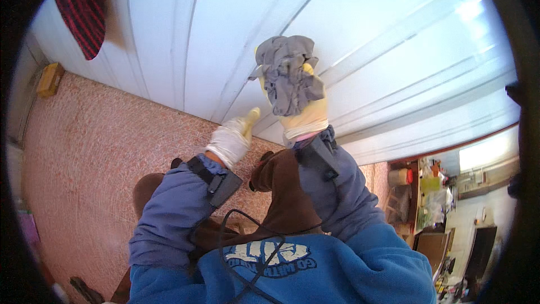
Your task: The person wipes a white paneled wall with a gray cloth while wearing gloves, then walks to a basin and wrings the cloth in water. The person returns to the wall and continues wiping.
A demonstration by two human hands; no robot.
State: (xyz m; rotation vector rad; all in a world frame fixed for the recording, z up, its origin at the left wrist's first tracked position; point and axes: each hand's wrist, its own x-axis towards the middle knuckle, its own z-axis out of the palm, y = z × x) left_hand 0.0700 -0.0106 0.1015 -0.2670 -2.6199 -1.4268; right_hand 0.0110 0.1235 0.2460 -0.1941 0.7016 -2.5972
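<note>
My right hand (307, 112), in a pale yellow glove, grips a crumpled grey cloth (291, 74). The cloth lies in front of a white panelled surface (236, 21) with long grooves; whether it touches the surface cannot be made out. Lower and to the left, my left hand (234, 137) wears a whitish glove and is apart from the cloth. Its thumb points up towards the panels, while the other fingers are mostly hidden. Dark devices are strapped over both blue-grey sleeves near the wrists.
Speckled reddish flooring (84, 147) runs along the panel's base. A yellowish block (50, 79) sits by the far left corner. Red-and-black striped fabric (82, 12) hangs at upper left. A black cable (223, 236) loops over my lap. Cluttered shelving (415, 194) with a red-lidded container stands at right.
</note>
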